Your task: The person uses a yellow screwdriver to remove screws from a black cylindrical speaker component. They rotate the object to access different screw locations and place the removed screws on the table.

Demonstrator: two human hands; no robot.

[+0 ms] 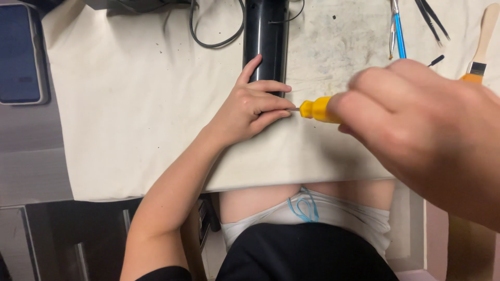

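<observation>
Fingers of the left hand press together on the black cylinder's near end, on a stained white cloth covering the surface. Left lies a dark phone; a cable loops behind. The blurred right hand grips a yellow-handled screwdriver, hiding tools beyond.

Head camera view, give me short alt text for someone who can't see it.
A person's right hand holds a yellow-handled screwdriver with its tip meeting the fingers of the left hand, which rests against the end of a black cylindrical device on a stained white cloth. A dark phone, black cable, blue pen and wooden-handled brush lie around.
</observation>
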